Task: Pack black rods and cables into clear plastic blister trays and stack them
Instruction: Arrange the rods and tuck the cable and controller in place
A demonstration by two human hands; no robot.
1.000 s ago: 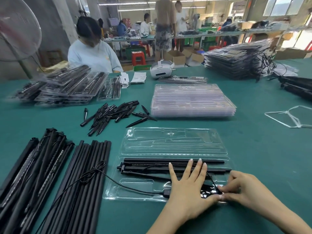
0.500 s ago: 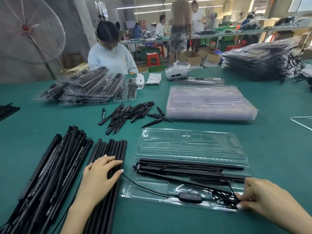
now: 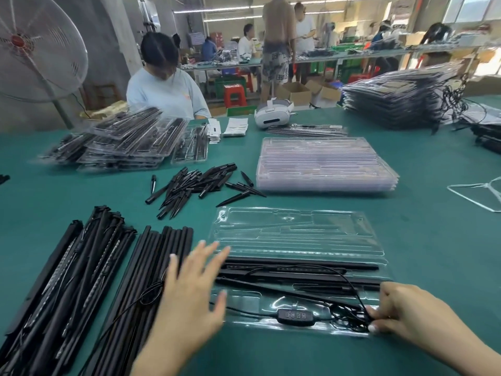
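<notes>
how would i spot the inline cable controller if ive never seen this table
Find the open clear tray nearest the camera on the green table. Along its near edge, between the two hands, lies the controller: a small black oval on a thin cable, the only part with a row of buttons.

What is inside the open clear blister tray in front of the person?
The blister tray holds long black rods in its near half and a cable with an inline controller. The far half is bare. The right hand covers the cable's coiled end.
</notes>
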